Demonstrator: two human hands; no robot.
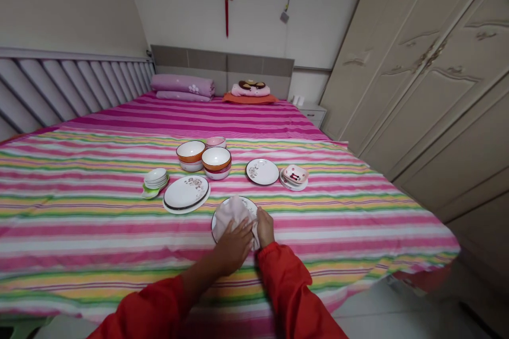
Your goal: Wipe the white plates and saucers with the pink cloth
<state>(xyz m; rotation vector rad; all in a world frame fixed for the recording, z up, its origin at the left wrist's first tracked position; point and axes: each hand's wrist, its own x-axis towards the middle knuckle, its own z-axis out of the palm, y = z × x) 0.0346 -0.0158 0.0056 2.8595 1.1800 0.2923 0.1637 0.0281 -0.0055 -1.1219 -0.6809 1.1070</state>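
In front of me is a round white plate (215, 229) with a dark rim. A pale pink cloth (234, 210) covers much of its face. My left hand (235, 248) presses the cloth against the plate, fingers bent over the fabric. At the plate's right edge, my right hand (264, 226) is closed on the rim; its fingertips are partly hidden. Just to the left lies a stack of flat white plates (183, 193) with a brown flower pattern. Another flowered plate (263, 172) rests beyond my hands, slightly to the right.
Stacked bowls (217, 159) with orange bands stand behind the plates. Small white dishes (155, 177) are piled on a green leaf-shaped dish at left. A patterned square bowl (295, 174) sits on white plates at right. Everything rests on a striped bed sheet (99, 243).
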